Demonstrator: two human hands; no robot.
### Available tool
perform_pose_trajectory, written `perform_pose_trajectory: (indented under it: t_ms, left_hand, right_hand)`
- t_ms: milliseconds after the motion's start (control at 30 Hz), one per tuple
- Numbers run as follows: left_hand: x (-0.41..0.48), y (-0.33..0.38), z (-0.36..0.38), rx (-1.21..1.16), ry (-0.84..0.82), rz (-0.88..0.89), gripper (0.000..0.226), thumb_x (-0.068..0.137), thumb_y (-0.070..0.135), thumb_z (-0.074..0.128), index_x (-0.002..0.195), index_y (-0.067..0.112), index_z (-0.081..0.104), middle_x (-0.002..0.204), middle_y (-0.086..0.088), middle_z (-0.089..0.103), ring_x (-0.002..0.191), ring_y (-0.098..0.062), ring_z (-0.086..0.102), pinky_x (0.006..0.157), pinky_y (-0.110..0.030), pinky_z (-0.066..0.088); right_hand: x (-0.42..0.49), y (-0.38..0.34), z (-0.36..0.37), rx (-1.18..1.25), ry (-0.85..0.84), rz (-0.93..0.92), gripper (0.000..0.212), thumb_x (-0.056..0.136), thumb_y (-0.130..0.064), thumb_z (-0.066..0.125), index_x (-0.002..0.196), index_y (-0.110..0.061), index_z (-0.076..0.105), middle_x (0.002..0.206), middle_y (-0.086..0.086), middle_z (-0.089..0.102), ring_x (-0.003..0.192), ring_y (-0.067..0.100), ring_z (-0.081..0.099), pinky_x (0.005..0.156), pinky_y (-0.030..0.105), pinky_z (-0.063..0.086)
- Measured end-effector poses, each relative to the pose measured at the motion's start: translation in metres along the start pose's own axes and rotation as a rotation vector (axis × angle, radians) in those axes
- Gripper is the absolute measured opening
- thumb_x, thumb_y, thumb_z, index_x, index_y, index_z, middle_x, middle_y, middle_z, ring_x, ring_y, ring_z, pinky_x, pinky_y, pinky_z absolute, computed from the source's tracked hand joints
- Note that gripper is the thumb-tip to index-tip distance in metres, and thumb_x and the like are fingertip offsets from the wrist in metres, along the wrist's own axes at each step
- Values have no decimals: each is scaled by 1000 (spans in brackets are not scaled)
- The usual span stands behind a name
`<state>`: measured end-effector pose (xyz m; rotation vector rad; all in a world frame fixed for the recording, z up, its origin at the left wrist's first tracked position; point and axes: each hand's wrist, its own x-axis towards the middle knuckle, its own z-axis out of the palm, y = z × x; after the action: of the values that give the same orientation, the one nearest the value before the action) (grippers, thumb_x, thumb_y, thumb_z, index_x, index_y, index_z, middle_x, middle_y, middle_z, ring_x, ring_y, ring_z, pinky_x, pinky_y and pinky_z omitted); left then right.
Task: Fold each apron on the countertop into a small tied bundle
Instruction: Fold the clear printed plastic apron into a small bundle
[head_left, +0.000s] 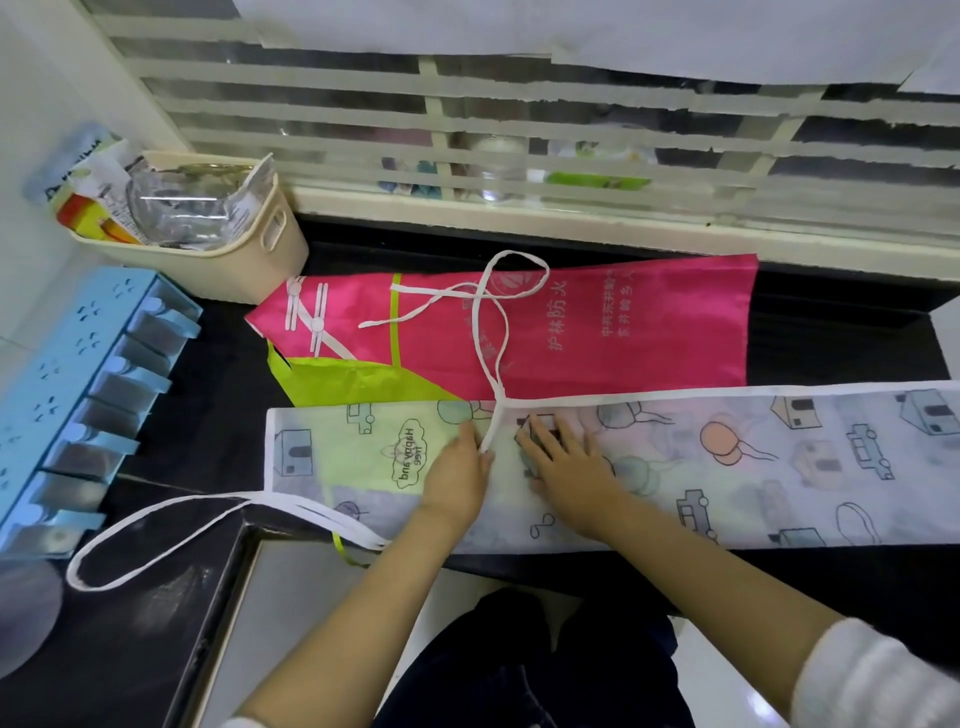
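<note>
A translucent white apron (727, 467) printed with cartoon houses and cars lies folded into a long strip across the black countertop (857, 338). My left hand (457, 478) rests on it near the middle, its fingertips touching a white waist tie (493, 353) that runs up over a pink and green apron (597, 332) lying behind. My right hand (566, 467) presses flat on the strip just right of the tie, fingers spread. A white neck loop (156, 525) trails off the strip's left end over the counter.
A beige basket (249, 260) full of packets stands at the back left by the pink apron. A blue rack (78, 395) lies along the left edge. A barred window (519, 130) runs behind the counter. My dark-clothed legs (519, 665) stand at the front edge.
</note>
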<state>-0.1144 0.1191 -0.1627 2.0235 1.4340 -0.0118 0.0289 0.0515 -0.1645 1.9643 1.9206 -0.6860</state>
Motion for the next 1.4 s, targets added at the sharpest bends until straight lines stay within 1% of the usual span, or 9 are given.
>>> perform_pose_trajectory:
  t_ms: [167, 367, 567, 733, 800, 867, 1067, 1233, 1400]
  left_hand:
    - [-12, -10, 13, 306, 279, 228, 35, 68, -1, 71, 95, 7, 51, 95, -14, 53, 77, -29, 54, 64, -34, 43]
    - [-40, -50, 42, 509, 104, 358, 48, 102, 34, 18, 141, 10, 32, 145, -17, 42, 135, -29, 32, 108, -43, 25]
    - [-41, -54, 36, 508, 3, 309, 54, 103, 36, 7, 146, 11, 29, 151, -15, 33, 139, -27, 32, 111, -44, 21]
    - [-43, -49, 35, 496, 97, 334, 48, 100, 32, 20, 140, 10, 35, 143, -18, 43, 134, -28, 34, 108, -45, 27]
    - [-42, -35, 31, 476, 147, 315, 42, 87, 28, 41, 125, 9, 46, 134, -18, 51, 122, -31, 48, 94, -48, 45]
    - [-41, -13, 28, 465, 187, 249, 42, 67, 15, 66, 107, 10, 53, 124, -19, 55, 102, -33, 56, 73, -42, 50]
    - [-41, 69, 61, 467, 215, 340, 73, 34, 1, 80, 103, 15, 59, 111, -12, 60, 88, -28, 57, 69, -34, 42]
    - [-45, 153, 116, 373, 19, 486, 75, 51, 6, 81, 123, 14, 59, 136, -12, 52, 119, -29, 55, 89, -43, 52]
    - [-46, 225, 157, 443, -177, 522, 79, 85, -3, 51, 151, 18, 13, 159, -8, -4, 146, -28, -3, 116, -48, 3]
  right_hand:
    - [0, 1, 1, -14, 27, -4, 63, 102, -36, 32, 152, -20, -2, 159, 4, -8, 146, 32, -5, 113, 57, 12]
    - [-1, 7, 7, -15, 27, -28, 64, 102, -41, 26, 149, -22, -12, 158, 1, -16, 146, 30, -10, 115, 58, 4]
    - [-1, 45, 11, -138, 36, -95, 94, 56, -64, -47, 138, -24, -22, 144, 4, -29, 135, 26, -25, 109, 51, -15]
    - [-36, 99, 24, -99, 172, 55, 55, 102, -32, 7, 136, -6, 41, 137, 17, 51, 124, 37, 51, 94, 55, 45]
    - [-59, 123, 34, -44, 290, 106, 40, 95, -20, 45, 132, -5, 40, 132, 18, 54, 119, 41, 53, 89, 58, 49]
    - [-79, 146, 45, 23, 297, 169, 65, 78, -11, 71, 136, -4, 41, 137, 21, 49, 125, 45, 45, 93, 62, 42]
    - [-116, 192, 59, 48, 156, 374, 82, 88, -58, 3, 142, -7, 39, 148, 18, 35, 132, 47, 36, 102, 64, 30]
    - [-130, 214, 53, 172, 231, 250, 51, 101, -31, 35, 147, -12, 28, 154, 7, 27, 139, 29, 30, 111, 45, 29]
    - [-156, 277, 62, 413, 343, 255, 51, 94, -12, 50, 143, -7, 35, 148, 12, 35, 135, 29, 35, 112, 38, 26]
